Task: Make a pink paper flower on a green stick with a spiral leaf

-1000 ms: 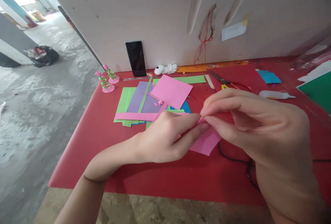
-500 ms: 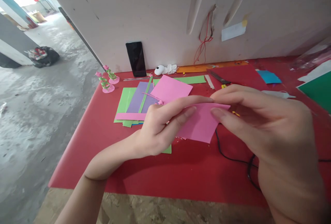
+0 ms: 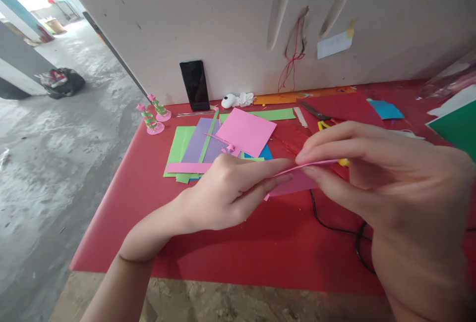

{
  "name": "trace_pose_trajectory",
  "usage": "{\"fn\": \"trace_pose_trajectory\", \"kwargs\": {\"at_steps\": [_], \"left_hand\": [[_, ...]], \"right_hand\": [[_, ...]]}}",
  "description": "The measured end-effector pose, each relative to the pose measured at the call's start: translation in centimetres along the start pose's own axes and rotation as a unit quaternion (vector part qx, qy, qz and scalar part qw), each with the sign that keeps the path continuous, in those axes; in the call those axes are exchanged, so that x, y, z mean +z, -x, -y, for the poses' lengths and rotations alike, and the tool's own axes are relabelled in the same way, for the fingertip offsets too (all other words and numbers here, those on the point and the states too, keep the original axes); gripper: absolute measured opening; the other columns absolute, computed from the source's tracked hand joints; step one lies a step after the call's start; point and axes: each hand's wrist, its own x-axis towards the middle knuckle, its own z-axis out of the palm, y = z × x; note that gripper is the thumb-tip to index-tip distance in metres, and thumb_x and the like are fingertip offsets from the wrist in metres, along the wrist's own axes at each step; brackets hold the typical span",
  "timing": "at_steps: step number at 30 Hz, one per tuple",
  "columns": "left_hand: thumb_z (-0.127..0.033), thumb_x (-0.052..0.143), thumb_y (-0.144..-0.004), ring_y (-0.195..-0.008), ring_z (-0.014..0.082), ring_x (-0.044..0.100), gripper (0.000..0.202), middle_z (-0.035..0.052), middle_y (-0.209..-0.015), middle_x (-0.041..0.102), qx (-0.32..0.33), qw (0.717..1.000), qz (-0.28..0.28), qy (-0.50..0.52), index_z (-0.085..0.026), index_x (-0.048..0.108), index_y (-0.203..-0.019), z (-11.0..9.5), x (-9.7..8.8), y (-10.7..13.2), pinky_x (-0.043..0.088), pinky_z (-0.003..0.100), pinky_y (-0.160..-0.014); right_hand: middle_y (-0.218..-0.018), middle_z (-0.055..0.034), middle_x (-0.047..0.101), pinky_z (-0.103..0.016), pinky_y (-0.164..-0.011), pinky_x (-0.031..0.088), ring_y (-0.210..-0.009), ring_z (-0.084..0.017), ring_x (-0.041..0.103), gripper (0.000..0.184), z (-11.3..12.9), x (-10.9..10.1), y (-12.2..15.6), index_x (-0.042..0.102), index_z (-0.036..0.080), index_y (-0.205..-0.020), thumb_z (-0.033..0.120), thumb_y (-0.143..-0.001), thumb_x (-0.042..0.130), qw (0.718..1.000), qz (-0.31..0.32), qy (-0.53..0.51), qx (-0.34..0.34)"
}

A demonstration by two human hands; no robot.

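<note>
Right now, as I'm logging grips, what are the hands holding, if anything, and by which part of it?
The left hand and right hand both pinch a pink paper sheet along its upper edge, between thumb and fingers.

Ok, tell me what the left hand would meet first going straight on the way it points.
Past the pink sheet it pinches, the left hand would likely meet the right hand first, though depth is unclear.

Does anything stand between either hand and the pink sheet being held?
Nothing visible does: the left hand and right hand both pinch the pink sheet directly between thumb and fingers. The scissors lie beyond the right hand, not in between.
</note>
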Motion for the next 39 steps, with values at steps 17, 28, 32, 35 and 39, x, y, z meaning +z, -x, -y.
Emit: {"fn": "trace_pose_trajectory", "kwargs": {"at_steps": [17, 28, 32, 35, 39], "left_hand": [[-0.007, 0.043, -0.091, -0.042, 0.0039, 0.038, 0.023, -0.0051, -0.051, 0.052, 0.074, 0.980, -0.024, -0.181, -0.013, 0.058, -0.075, -0.1, 0.7, 0.1, 0.029, 0.018, -0.038], [-0.003, 0.049, -0.087, -0.045, 0.0046, 0.023, 0.023, -0.0082, -0.050, 0.033, 0.079, 0.977, -0.060, -0.188, -0.014, 0.052, -0.067, 0.0, 1.1, 0.3, 0.021, 0.021, -0.038], [-0.002, 0.049, -0.086, -0.046, 0.0055, 0.019, 0.024, -0.0080, -0.052, 0.026, 0.077, 0.976, -0.066, -0.191, -0.014, 0.051, -0.065, 0.5, 1.5, 0.3, 0.019, 0.022, -0.039], [-0.005, 0.048, -0.088, -0.047, 0.0058, 0.016, 0.025, -0.0083, -0.052, 0.023, 0.075, 0.976, -0.072, -0.189, -0.015, 0.051, -0.064, 0.9, 1.7, 0.3, 0.016, 0.022, -0.039], [-0.009, 0.046, -0.091, -0.045, 0.0054, 0.019, 0.025, -0.0086, -0.050, 0.026, 0.063, 0.977, -0.060, -0.193, -0.015, 0.052, -0.066, 1.4, 2.0, 0.3, 0.019, 0.021, -0.040]], "right_hand": [[-0.076, 0.0026, 0.065, -0.032, -0.063, 0.051, -0.069, -0.014, 0.059, 0.023, 0.3, 0.3, 0.0, 0.062, 0.026, -0.081, 0.004, -0.074, 0.063, 0.996, 0.040, 0.034, -0.070], [-0.069, 0.0054, 0.064, -0.028, -0.074, 0.052, -0.069, -0.008, 0.059, 0.018, -0.6, -0.4, -0.5, 0.061, 0.021, -0.072, 0.004, -0.071, 0.067, 0.993, 0.008, 0.090, -0.072], [-0.069, 0.0059, 0.065, -0.030, -0.069, 0.050, -0.064, -0.009, 0.058, 0.019, -1.2, -0.4, -0.8, 0.063, 0.022, -0.072, 0.004, -0.071, 0.068, 0.996, 0.006, 0.068, -0.058], [-0.069, 0.0058, 0.066, -0.031, -0.066, 0.050, -0.064, -0.011, 0.060, 0.019, -1.5, -0.4, -0.9, 0.064, 0.024, -0.071, 0.006, -0.073, 0.067, 0.996, 0.014, 0.070, -0.049], [-0.069, 0.0067, 0.066, -0.030, -0.064, 0.051, -0.063, -0.012, 0.061, 0.022, -1.8, -0.3, -1.0, 0.064, 0.027, -0.071, 0.005, -0.073, 0.065, 0.995, 0.031, 0.078, -0.062]]}}
